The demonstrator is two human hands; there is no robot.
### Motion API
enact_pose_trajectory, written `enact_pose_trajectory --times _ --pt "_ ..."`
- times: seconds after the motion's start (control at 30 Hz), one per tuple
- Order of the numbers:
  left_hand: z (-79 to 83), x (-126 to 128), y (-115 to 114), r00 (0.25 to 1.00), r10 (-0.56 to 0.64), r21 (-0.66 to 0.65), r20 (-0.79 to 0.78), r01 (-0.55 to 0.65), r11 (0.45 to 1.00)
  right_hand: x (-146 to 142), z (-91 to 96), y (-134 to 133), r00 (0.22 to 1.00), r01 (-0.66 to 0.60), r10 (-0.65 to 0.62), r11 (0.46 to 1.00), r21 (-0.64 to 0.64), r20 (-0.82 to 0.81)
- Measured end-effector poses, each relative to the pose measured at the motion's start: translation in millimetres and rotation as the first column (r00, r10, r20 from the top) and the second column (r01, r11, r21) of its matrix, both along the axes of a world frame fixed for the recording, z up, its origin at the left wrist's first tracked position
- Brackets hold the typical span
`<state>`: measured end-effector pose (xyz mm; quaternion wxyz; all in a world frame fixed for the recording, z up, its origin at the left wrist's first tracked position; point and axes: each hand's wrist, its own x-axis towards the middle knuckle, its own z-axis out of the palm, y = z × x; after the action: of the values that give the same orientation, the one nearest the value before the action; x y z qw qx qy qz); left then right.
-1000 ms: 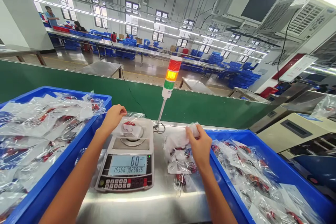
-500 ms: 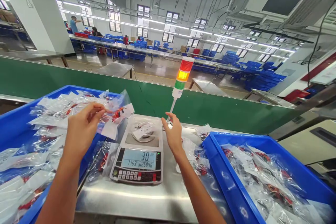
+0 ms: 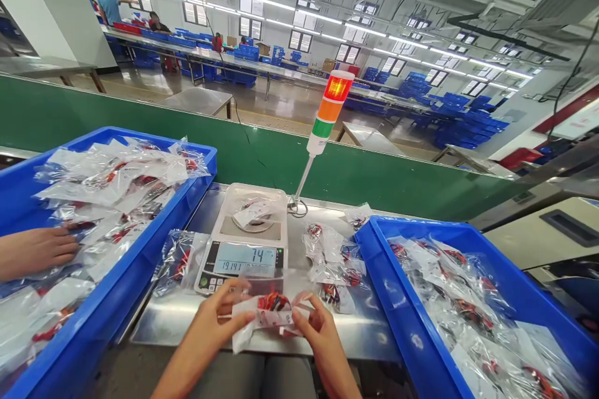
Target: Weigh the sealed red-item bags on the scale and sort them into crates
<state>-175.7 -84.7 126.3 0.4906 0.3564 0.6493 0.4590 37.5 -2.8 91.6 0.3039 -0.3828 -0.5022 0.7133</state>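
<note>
My left hand (image 3: 219, 315) and my right hand (image 3: 318, 327) both pinch one clear plastic bag (image 3: 274, 312) with a red and black part inside, held low in front of the digital scale (image 3: 246, 243). Another bag (image 3: 253, 212) lies on the scale's pan, and the display reads 74. Several more bags (image 3: 330, 259) lie on the steel table (image 3: 187, 318) to the right of the scale, and one bag (image 3: 175, 259) lies to its left.
Blue bins full of bagged parts stand at the left (image 3: 140, 262) and right (image 3: 397, 299). Another person's hand (image 3: 35, 249) rests in the left bin. A signal tower (image 3: 327, 112) lit red stands behind the scale, with a green conveyor wall (image 3: 374, 181) beyond it.
Both my hands have come down to the table's front edge and now hold one bag together. The scale reading went from 60 to 30 to 74. Someone's hand has appeared in the left bin.
</note>
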Motion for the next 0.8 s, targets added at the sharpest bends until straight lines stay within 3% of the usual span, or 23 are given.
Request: enact_pose_trajectory --times 0.1,0.2,0.33,0.5,0.57,0.63,0.73,0.8 --pt "-13.7 15 -8 0.984 -0.146 -0.006 -0.098 0.146 0.989 20 2.2 0 0.995 -0.093 0.092 0.996 0.017 0.045" --pt "-16.3 25 -10 0.972 -0.175 -0.024 -0.157 0.173 0.985 34 15.2 4 0.983 -0.134 0.126 0.99 0.045 0.137" --pt "-12.2 34 -7 0.974 -0.148 0.006 -0.174 0.151 0.989 44 26.1 8 0.921 -0.207 0.142 0.967 0.148 0.361" --pt "6.7 32 2 0.969 -0.058 0.113 -0.242 0.088 0.99 52 32.9 13 0.919 -0.23 0.182 0.968 0.103 0.349" --pt "13.8 24 7 0.955 -0.051 0.18 -0.291 0.107 0.978 55 36.6 15 0.922 -0.202 0.145 0.971 0.126 0.359" --pt "18.9 12 12 0.918 0.031 0.296 -0.395 0.096 0.95 60 40.4 17 0.927 -0.123 0.051 0.977 0.174 0.371" --pt "23.1 -13 29 0.75 0.281 0.508 -0.6 0.086 0.857 69 45.3 23 0.921 0.075 -0.162 0.966 0.247 0.354" --pt "23.5 -30 49 0.628 0.34 0.535 -0.7 0.146 0.832 74 49.3 30 0.89 0.216 -0.31 0.933 0.289 0.335"
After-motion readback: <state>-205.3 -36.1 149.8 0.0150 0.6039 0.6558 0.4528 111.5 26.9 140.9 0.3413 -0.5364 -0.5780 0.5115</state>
